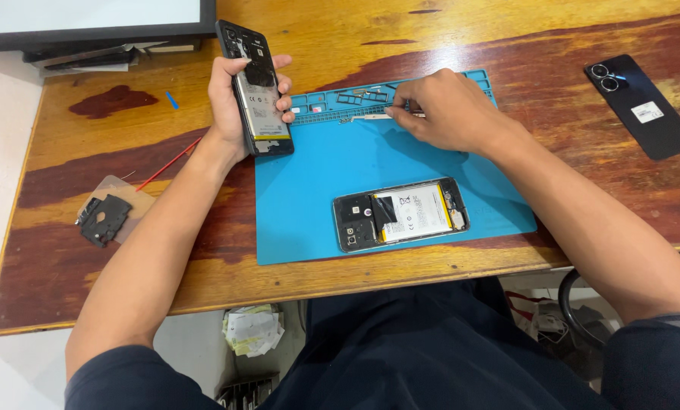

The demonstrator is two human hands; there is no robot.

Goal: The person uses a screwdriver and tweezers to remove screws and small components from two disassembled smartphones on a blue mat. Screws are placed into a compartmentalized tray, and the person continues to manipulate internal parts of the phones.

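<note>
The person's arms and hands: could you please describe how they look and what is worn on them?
Both forearms are bare from the upper arm down. Short dark navy sleeves show at the bottom edge, one on the left arm and one on the right arm. The left hand and right hand wear no gloves; no rings, watch or bracelets are visible.

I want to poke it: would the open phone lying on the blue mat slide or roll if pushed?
The open phone lies flat on the blue mat, so it probably won't roll. The mat looks rubbery, so it likely grips. Its exposed battery and parts look fragile.
</note>
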